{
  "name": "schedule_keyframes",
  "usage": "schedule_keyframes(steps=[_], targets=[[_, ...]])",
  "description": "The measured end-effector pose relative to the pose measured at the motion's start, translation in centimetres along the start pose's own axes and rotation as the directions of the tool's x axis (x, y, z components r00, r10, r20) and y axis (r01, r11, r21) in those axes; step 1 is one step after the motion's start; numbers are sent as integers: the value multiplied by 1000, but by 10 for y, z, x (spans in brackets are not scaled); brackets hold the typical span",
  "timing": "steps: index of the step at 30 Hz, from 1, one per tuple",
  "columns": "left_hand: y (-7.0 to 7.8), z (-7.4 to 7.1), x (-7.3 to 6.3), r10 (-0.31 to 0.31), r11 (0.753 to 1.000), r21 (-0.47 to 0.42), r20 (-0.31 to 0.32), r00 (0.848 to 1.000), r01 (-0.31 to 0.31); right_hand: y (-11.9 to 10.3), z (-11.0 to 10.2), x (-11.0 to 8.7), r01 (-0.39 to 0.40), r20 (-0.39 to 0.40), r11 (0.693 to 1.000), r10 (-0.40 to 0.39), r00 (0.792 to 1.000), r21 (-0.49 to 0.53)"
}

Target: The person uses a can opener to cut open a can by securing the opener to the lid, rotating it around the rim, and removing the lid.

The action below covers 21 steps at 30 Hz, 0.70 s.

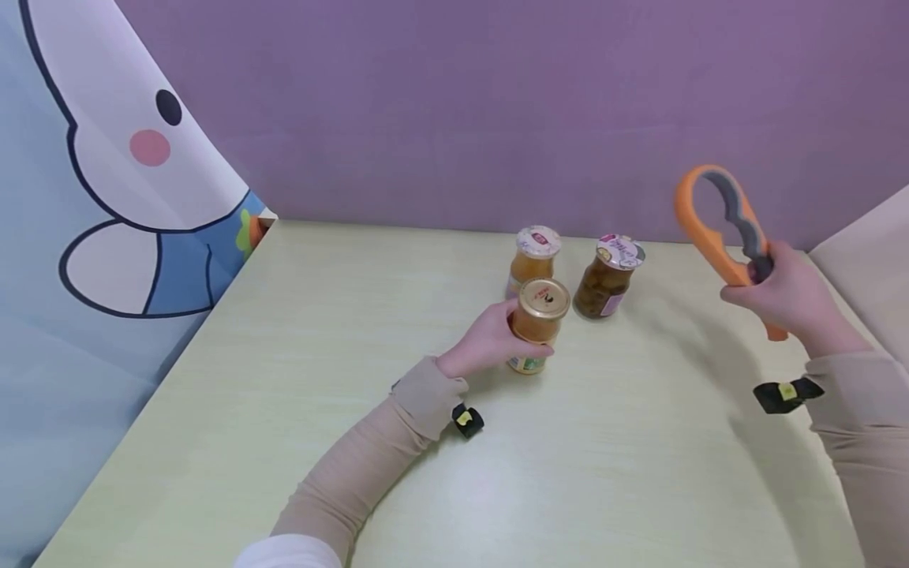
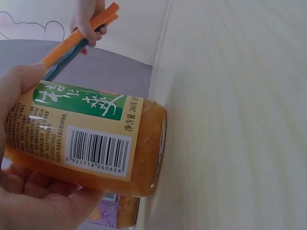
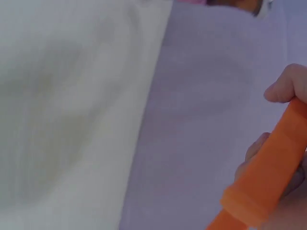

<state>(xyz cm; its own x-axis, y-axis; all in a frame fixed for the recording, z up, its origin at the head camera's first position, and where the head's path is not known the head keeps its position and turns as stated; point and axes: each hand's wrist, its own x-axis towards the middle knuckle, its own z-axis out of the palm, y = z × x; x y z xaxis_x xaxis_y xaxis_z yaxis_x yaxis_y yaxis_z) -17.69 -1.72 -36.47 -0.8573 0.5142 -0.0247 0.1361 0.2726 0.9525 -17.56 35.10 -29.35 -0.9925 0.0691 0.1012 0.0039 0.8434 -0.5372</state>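
My left hand (image 1: pixel 490 345) grips a jar (image 1: pixel 544 301) of amber contents by its side, thumb and fingers around the body. It has a gold lid and, in the left wrist view, a tan and green label (image 2: pixel 79 104) with a barcode. The jar's base is close to the tabletop. To the right, my right hand (image 1: pixel 798 296) holds an orange and grey jar opener (image 1: pixel 710 243) by its handles, raised over the table with its loop upward. An orange handle end (image 3: pixel 268 167) sticks out past the fingers in the right wrist view.
Behind the held jar stands another amber jar (image 1: pixel 537 243) with a pale patterned lid, partly hidden. Beside it is a jar (image 1: pixel 604 288) of dark contents with a printed lid. A purple backdrop (image 1: pixel 440 118) rises behind the pale table (image 1: pixel 319 315); a cartoon-printed cloth (image 1: pixel 92 394) hangs left.
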Motion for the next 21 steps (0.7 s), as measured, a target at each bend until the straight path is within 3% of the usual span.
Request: schedule_keyframes(steps=[8, 17, 21], targets=[[4, 0, -3, -11, 1000, 1, -2, 1000, 11, -33, 1, -8, 48, 2, 998, -48, 999, -30], [-3, 1, 0, -1, 1000, 4, -11, 1000, 1, -68, 12, -14, 116, 24, 993, -116, 993, -3], [-2, 1, 0, 6, 1000, -3, -10, 1000, -6, -79, 20, -15, 145, 64, 989, -145, 987, 6]])
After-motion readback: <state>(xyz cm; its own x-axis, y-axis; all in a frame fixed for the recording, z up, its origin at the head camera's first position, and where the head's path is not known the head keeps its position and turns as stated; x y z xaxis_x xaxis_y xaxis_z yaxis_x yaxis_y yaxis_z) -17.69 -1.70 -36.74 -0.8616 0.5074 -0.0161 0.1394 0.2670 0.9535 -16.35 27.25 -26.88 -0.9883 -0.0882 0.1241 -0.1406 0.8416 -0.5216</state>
